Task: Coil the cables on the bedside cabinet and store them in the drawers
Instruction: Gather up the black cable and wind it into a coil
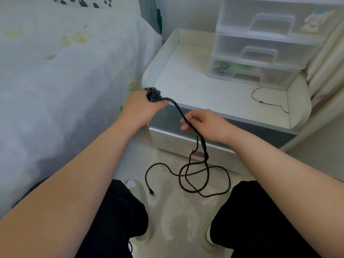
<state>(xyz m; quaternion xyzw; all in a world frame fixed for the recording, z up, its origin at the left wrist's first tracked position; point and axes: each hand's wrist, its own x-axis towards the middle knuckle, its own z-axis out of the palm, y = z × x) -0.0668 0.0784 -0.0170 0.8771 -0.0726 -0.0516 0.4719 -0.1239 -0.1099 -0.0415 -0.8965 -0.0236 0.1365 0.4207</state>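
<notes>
Nearest me: both knees in black trousers (115, 216), w/ pale tiled floor (173, 211) between them. On that floor the loose end of the black cable (204, 175) lies in slack overlapping loops, its plug end just left of them. From there the cable rises to my right hand (206, 125), which pinches it, fingers curled round the strand. It then runs up-left to my left hand (143, 108), which grips a wound bundle of the same cable, fingers wrapped round the coils, at the front-left corner of the bedside cabinet (297, 116). Cabinet's own drawer front sits below my hands. On the cabinet top, right side, a thin black wire (268, 103) lies loose. Behind it stands a clear plastic drawer unit (264, 53), 3 drawers, all pushed in. Bed w/ floral sheet (65, 71) on the left.
</notes>
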